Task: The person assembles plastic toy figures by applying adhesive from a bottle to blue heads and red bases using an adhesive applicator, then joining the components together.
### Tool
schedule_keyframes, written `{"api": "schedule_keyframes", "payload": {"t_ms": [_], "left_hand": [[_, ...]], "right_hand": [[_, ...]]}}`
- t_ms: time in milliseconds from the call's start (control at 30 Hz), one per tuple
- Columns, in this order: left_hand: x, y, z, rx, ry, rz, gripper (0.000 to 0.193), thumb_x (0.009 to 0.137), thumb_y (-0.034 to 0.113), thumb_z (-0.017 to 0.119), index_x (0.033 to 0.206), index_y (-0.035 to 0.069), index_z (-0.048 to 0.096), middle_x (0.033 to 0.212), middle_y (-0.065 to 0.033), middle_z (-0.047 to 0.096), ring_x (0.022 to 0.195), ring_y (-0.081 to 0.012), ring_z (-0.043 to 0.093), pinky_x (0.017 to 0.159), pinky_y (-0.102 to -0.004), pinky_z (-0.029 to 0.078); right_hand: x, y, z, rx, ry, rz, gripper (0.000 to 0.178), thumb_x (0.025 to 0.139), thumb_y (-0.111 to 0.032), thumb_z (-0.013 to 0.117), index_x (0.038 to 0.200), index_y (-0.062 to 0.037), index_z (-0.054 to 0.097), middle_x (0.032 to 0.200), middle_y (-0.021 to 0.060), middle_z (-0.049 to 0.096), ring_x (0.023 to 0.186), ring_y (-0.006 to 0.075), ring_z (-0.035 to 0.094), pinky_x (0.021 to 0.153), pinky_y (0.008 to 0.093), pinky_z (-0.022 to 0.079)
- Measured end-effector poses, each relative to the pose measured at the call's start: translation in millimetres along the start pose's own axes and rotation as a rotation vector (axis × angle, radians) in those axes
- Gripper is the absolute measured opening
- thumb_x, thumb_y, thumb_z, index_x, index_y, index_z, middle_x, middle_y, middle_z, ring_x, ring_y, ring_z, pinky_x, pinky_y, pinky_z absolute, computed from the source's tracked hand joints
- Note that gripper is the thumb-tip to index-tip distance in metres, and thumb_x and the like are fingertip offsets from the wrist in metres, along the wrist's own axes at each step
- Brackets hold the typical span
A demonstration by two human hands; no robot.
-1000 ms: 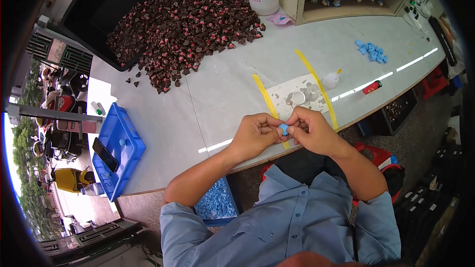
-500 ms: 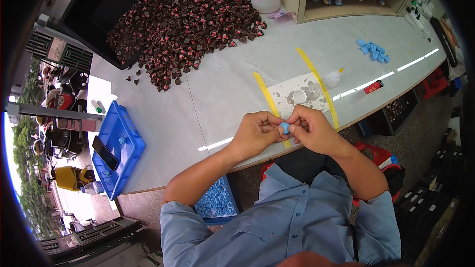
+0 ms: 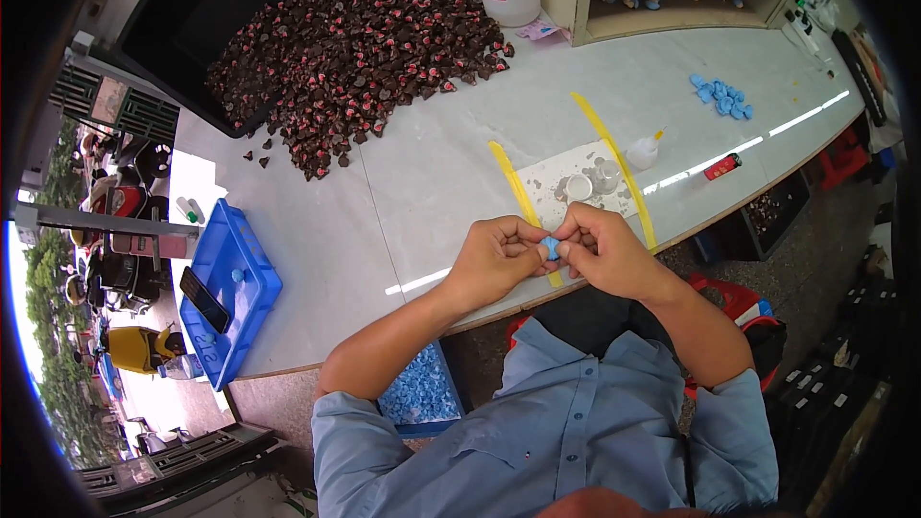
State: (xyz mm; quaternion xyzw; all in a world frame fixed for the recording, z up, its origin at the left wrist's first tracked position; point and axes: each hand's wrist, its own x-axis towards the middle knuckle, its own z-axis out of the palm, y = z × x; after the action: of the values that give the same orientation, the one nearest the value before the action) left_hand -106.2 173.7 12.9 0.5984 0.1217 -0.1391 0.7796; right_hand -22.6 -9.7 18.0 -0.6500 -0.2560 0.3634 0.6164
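Note:
Between my two hands, just above the table's front edge, is a small light-blue rounded piece (image 3: 550,247). My left hand (image 3: 499,254) pinches it from one side with thumb and fingers. From the other side my right hand (image 3: 597,247) pinches it too, and the fingertips of both hands nearly meet. Most of the piece is covered by the fingers. Just beyond the hands lies a stained white sheet (image 3: 552,180) between yellow tape strips (image 3: 516,182), with a small white round cup (image 3: 578,188) on it. A white squeeze bottle (image 3: 644,152) stands beside the sheet.
Dark brown and red pieces (image 3: 374,48) heap at the back left. Several blue pieces (image 3: 721,96) and a red cylinder (image 3: 722,166) lie to the right. A blue tray (image 3: 264,264) holding a phone (image 3: 203,299) is at left. Below the table, a bin holds blue bits (image 3: 419,387).
Both hands keep their pinch on the blue piece in nearly the same place. The view has shifted very slightly.

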Motion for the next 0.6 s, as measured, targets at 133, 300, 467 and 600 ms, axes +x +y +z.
{"api": "schedule_keyframes", "payload": {"t_ms": [133,300,467,600], "left_hand": [[-0.2,0.8,-0.5,-0.009,-0.007,0.006,0.019,0.092,0.001,0.059,0.107,-0.01,0.056,0.098,-0.0152,0.066,0.089,-0.0191,0.069,0.077,-0.0254,0.057],[0.4,3.7,-1.0,-0.012,-0.015,0.006,0.02,0.092,0.002,0.06,0.108,-0.011,0.056,0.1,-0.0159,0.066,0.091,-0.0197,0.069,0.078,-0.0253,0.057],[0.1,7.0,-0.1,-0.001,-0.003,0.006,0.021,0.092,0.001,0.06,0.109,-0.01,0.056,0.099,-0.0178,0.067,0.091,-0.0208,0.07,0.08,-0.0277,0.058],[0.0,8.4,-0.8,-0.005,-0.004,-0.015,0.021,0.092,0.001,0.06,0.11,-0.01,0.056,0.099,-0.0179,0.067,0.09,-0.0207,0.07,0.081,-0.0275,0.058]], "right_hand": [[0.1,-1.7,-0.6,0.008,-0.002,0.013,0.006,0.088,0.007,0.052,0.092,0.0019,0.052,0.076,0.0056,0.062,0.064,0.0069,0.058,0.055,0.0232,0.048],[-1.4,-1.7,-2.3,0.067,-0.008,0.005,0.005,0.091,0.003,0.055,0.095,0.0019,0.053,0.083,0.0074,0.065,0.069,0.0074,0.061,0.059,0.0228,0.051],[-1.6,-1.0,-4.1,0.1,-0.022,-0.009,0.006,0.092,0.002,0.056,0.098,0.0024,0.054,0.087,0.0081,0.066,0.074,0.0082,0.062,0.062,0.0226,0.052],[-0.9,-0.2,-5.7,0.132,-0.037,0.01,0.007,0.092,-0.001,0.057,0.098,0.0016,0.054,0.088,0.0066,0.066,0.077,0.0072,0.062,0.064,0.0222,0.053]]}}
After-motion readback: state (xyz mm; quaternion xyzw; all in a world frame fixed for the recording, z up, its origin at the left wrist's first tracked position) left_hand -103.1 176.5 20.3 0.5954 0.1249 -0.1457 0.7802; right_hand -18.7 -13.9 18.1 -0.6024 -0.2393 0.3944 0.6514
